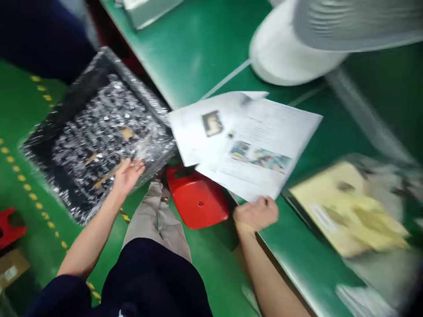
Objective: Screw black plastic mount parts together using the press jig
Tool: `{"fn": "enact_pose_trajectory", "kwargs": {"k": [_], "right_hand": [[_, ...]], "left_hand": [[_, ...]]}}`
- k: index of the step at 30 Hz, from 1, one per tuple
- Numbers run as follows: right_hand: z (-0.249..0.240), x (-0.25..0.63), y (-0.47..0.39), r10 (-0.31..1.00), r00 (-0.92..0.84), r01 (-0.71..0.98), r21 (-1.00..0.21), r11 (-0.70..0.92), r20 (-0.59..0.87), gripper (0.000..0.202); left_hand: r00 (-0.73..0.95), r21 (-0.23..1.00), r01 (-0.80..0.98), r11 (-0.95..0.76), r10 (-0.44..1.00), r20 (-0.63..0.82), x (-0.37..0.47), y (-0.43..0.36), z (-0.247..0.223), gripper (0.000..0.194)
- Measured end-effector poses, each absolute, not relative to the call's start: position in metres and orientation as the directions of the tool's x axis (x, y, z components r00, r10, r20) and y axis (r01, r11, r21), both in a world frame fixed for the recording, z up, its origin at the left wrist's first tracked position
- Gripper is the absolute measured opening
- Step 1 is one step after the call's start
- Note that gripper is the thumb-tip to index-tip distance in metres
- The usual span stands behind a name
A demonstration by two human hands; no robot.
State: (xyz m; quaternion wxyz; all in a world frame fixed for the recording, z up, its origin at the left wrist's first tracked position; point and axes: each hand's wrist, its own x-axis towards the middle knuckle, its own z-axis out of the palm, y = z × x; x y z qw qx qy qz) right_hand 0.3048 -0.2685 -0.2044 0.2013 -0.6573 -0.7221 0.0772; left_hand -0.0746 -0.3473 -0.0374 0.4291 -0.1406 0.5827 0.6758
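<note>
Nearest the camera, a sheaf of white printed paper sheets (246, 141) is being pinched at its near corner by the right hand (256, 213), fingers closed on the edge, while most of the sheaf is overhanging the rim of the green-topped workbench (198, 48). Just below it, a red plastic stool (196, 198) is being left standing on the green floor. To the left, a black tray wrapped in clear plastic film (95, 132) is being steadied by the left hand (127, 176), laid flat and open against its near edge rather than gripping it. The tray is being carried tilted, so it could slide off the open palm; the loosely pinched sheets could likewise be fanned apart and dropped. Farther off, a large white roll (284, 53) is being blurred by camera motion.
</note>
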Motion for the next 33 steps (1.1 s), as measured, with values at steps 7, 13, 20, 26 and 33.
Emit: {"fn": "enact_pose_trajectory", "kwargs": {"k": [7,13,20,26,33], "right_hand": [[-0.202,0.300,-0.276,0.930,-0.012,0.971,-0.217,0.099,0.368,0.041],[-0.202,0.302,-0.280,0.967,0.001,0.960,-0.269,0.070,0.255,0.041],[-0.217,0.298,-0.274,0.942,0.077,0.913,-0.402,0.064,0.326,0.045],[-0.210,0.295,-0.274,0.955,0.080,0.862,-0.502,0.077,0.284,0.045],[-0.210,0.294,-0.278,0.969,0.094,0.920,-0.392,0.003,0.228,0.042]], "left_hand": [[-0.565,0.728,-0.656,0.200,0.510,-0.649,-0.058,-0.344,-0.038,0.028],[-0.546,0.851,-0.395,0.346,0.657,-0.520,0.001,-0.321,-0.033,0.030],[-0.578,0.959,0.238,0.155,0.816,0.012,0.014,-0.302,-0.038,0.019],[-0.175,0.821,0.502,-0.273,0.897,0.405,0.022,-0.287,-0.009,0.016],[-0.217,0.649,-0.604,0.462,0.689,-0.692,0.067,-0.279,0.007,0.032]]}}
